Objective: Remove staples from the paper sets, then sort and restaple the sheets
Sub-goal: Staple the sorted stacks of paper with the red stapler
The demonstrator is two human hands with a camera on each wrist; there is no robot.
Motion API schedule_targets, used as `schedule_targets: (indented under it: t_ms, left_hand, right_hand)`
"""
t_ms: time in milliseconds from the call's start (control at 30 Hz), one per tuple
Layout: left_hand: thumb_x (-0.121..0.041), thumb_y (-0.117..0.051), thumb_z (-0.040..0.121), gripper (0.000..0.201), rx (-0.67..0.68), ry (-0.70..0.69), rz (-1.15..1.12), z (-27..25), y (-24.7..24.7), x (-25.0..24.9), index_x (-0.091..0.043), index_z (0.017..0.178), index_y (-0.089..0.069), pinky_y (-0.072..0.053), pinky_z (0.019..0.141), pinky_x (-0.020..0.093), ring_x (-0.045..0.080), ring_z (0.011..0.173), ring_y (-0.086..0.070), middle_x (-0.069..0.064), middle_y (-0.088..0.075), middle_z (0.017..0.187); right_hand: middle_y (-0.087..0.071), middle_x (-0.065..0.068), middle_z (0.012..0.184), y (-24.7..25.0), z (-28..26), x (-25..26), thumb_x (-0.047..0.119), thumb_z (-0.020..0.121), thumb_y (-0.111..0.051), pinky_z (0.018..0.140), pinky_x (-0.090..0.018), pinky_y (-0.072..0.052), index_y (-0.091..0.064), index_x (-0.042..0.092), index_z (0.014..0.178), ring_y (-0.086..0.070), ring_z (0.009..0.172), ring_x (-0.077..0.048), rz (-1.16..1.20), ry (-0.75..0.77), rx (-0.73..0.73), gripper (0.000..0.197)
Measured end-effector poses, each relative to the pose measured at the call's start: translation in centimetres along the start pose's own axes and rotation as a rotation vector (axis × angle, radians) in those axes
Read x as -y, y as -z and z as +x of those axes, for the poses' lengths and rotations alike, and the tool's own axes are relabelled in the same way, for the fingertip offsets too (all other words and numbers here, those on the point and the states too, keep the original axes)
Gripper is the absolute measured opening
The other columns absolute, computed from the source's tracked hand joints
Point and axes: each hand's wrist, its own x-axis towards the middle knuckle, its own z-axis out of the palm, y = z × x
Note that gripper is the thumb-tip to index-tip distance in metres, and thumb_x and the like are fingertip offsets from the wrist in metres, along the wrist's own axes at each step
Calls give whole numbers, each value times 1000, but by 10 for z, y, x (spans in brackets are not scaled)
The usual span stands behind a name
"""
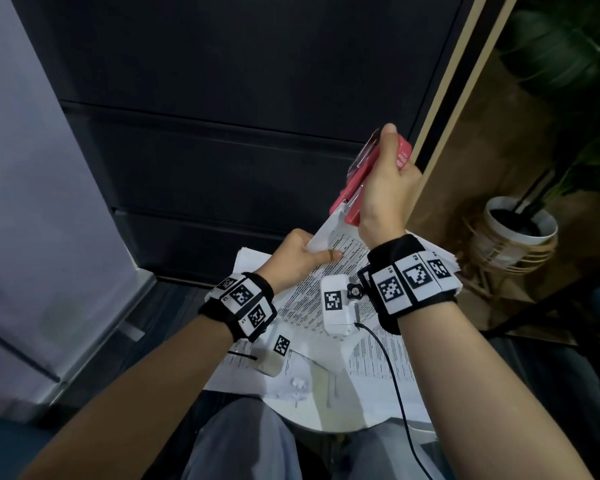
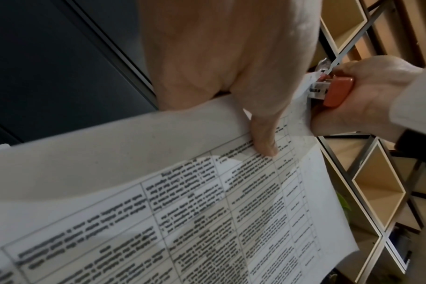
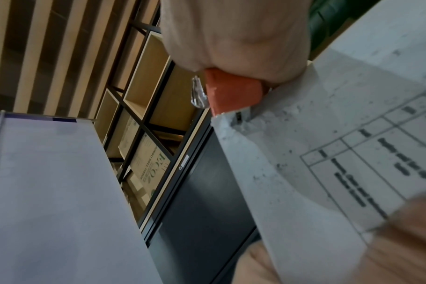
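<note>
We see the right hand point(image 1: 385, 188) wrapped around the red stapler point(image 1: 371, 171), centre right | left hand point(image 1: 300, 252) pinches the paper set point(image 2: 207, 201) just below its corner, which sits in the stapler's mouth | we judge the sheets light, floppy, tear-prone: hold near that corner | stapler hard, smooth | more sheets on the white counter point(image 1: 326, 415), lower centre

You can read "JUMBO ROLL TISSUE" on the cardboard box point(image 3: 150, 163) in the shelf, and "R1" and "R2" on the right wristband point(image 1: 413, 284), while the sheet's point(image 2: 207, 211) table print is too blurred.
</note>
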Motion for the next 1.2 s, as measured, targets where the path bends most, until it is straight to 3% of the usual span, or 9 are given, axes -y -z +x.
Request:
schedule_targets:
  t_ms: [167, 267, 367, 533, 667, 867, 1000, 1100, 1200]
  left_hand:
    - [-24, -72, 84, 39, 39, -6, -19, -1, -5, 1, 6, 68, -55, -26, 55, 37, 28, 58, -36, 15, -46, 64]
    - [-16, -69, 86, 29, 80, 4, -35, 0, -4, 4, 9, 73, -62, -43, 62, 33, 29, 62, -56, 24, -63, 71]
    - [-6, -68, 85, 2, 146, 61, 66, -2, 3, 14, -5, 85, -69, -51, 62, 21, 16, 71, -69, 6, -72, 80]
    - [-3, -63, 88, 18, -50, 121, 63, -3, 30, 47, 5, 105, -66, -55, 73, 23, 15, 87, -70, 7, -70, 93]
    - [0, -64, 86, 26, -204, 166, -107, 8, 43, 53, -1, 112, -65, -48, 98, 45, 26, 106, -65, 14, -68, 114]
    - [-3, -64, 86, 26, -145, 191, -247, 36, 11, 44, -11, 111, -65, -49, 94, 35, 18, 105, -65, -1, -72, 104]
    - [4, -60, 88, 37, -109, 286, -238, 54, -28, 47, 3, 124, -56, -50, 93, 37, 24, 107, -62, 12, -64, 118]
    - [3, -65, 85, 34, -75, 410, 41, 62, -56, 74, 3, 119, -59, -49, 95, 36, 29, 109, -62, 16, -64, 119]
    - [-2, -64, 86, 20, -44, 487, 471, 62, -84, 101, 2, 103, -55, -53, 79, 31, 30, 98, -63, 13, -61, 105]
  right_hand:
    - [-43, 1, 50, 2, 1, -2, 31, 98, -54, 48, -24, -41, -40, 18, 52, -44, 46, -13, -4, 56, -35, 49]
    - [-45, -1, 53, 3, 3, -6, 33, 98, -54, 51, -27, -42, -43, 18, 53, -48, 53, -19, -32, 50, -49, 48]
    - [-52, 0, 54, 7, 11, -6, 35, 96, -56, 57, -32, -48, -49, 18, 56, -55, 55, -19, -7, 20, -72, 44]
    - [-66, 0, 68, 34, 30, 0, 38, 95, -57, 66, -34, -59, -61, 15, 81, -69, 64, -17, 120, -31, -225, 28]
    - [-69, -3, 85, 85, 47, -12, 52, 91, -56, 73, -33, -55, -59, 16, 99, -70, 74, -16, 98, -287, -198, 37]
    - [-68, -11, 79, 144, 37, -63, 54, 93, -51, 74, -36, -54, -62, 6, 99, -67, 68, -23, -155, -646, 119, 49]
    - [-73, -15, 81, 181, 42, -95, 49, 90, -59, 68, -34, -59, -62, 0, 104, -72, 71, -27, -387, -701, 45, 51]
    - [-70, -18, 90, 210, 45, -113, 43, 86, -67, 76, -43, -58, -59, -2, 112, -70, 76, -32, -406, -710, -83, 53]
    - [-65, -14, 82, 229, 39, -128, 41, 89, -65, 62, -31, -49, -59, -4, 109, -63, 69, -26, -578, -691, -96, 50]
